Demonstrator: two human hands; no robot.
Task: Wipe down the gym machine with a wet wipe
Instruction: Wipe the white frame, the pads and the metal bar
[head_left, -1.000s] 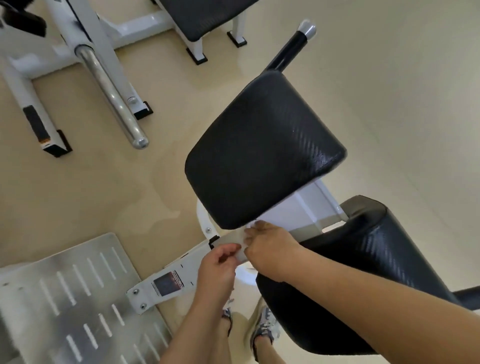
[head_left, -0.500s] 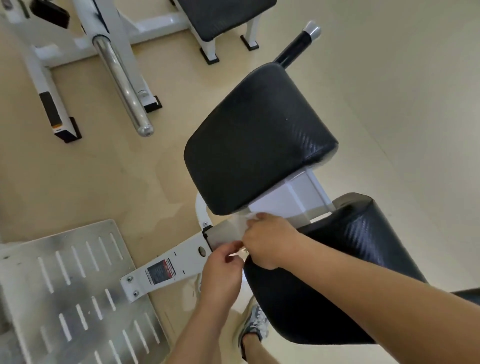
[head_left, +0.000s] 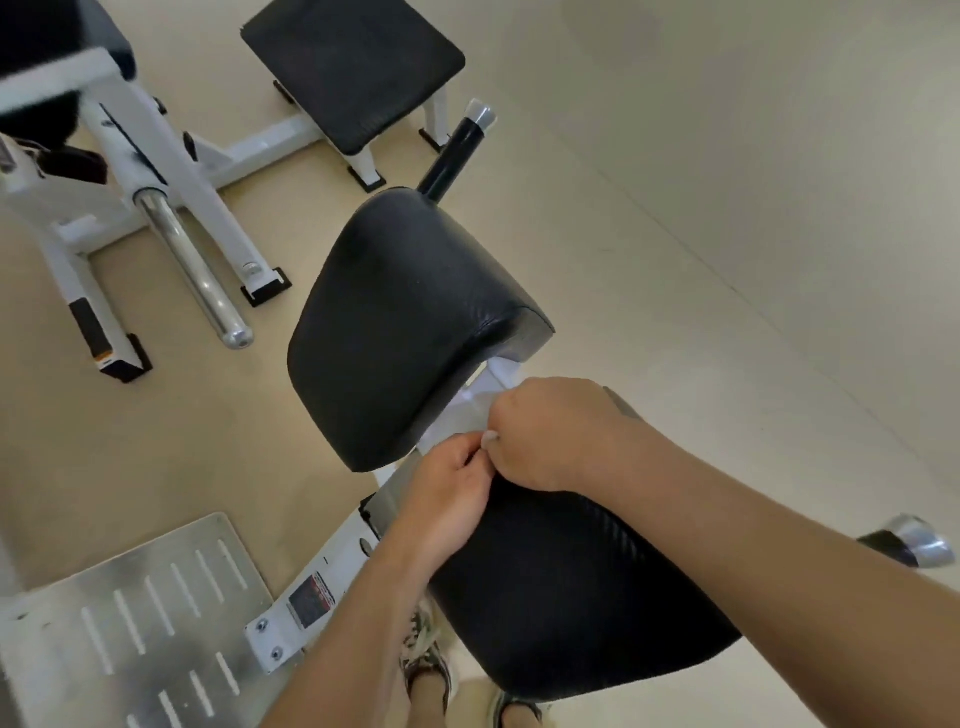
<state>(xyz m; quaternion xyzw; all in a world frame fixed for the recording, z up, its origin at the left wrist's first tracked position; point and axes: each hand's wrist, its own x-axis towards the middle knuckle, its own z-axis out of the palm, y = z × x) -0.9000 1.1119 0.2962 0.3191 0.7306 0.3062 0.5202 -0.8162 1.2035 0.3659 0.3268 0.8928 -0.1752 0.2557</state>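
Observation:
The gym machine has two black pads on a white frame (head_left: 332, 571): a far pad (head_left: 400, 322) and a near pad (head_left: 566, 587). Both my hands meet in the gap between the pads, over the white frame. My right hand (head_left: 550, 431) and my left hand (head_left: 447, 493) pinch a thin whitish wet wipe (head_left: 480, 402), of which only a small pale part shows above the fingers. The fingers of both hands are closed and touch each other. Most of the wipe is hidden by my hands.
A perforated metal footplate (head_left: 135, 623) lies at the lower left. A black handle with a chrome cap (head_left: 457, 150) sticks out past the far pad; another chrome end (head_left: 914, 540) shows at right. A second white machine with a chrome bar (head_left: 192, 270) and a black bench (head_left: 353, 67) stand beyond. My shoes (head_left: 426, 660) are below.
My hands have risen from the frame near the lower bracket to the gap between the pads. The view has tilted, so more of the far machines shows.

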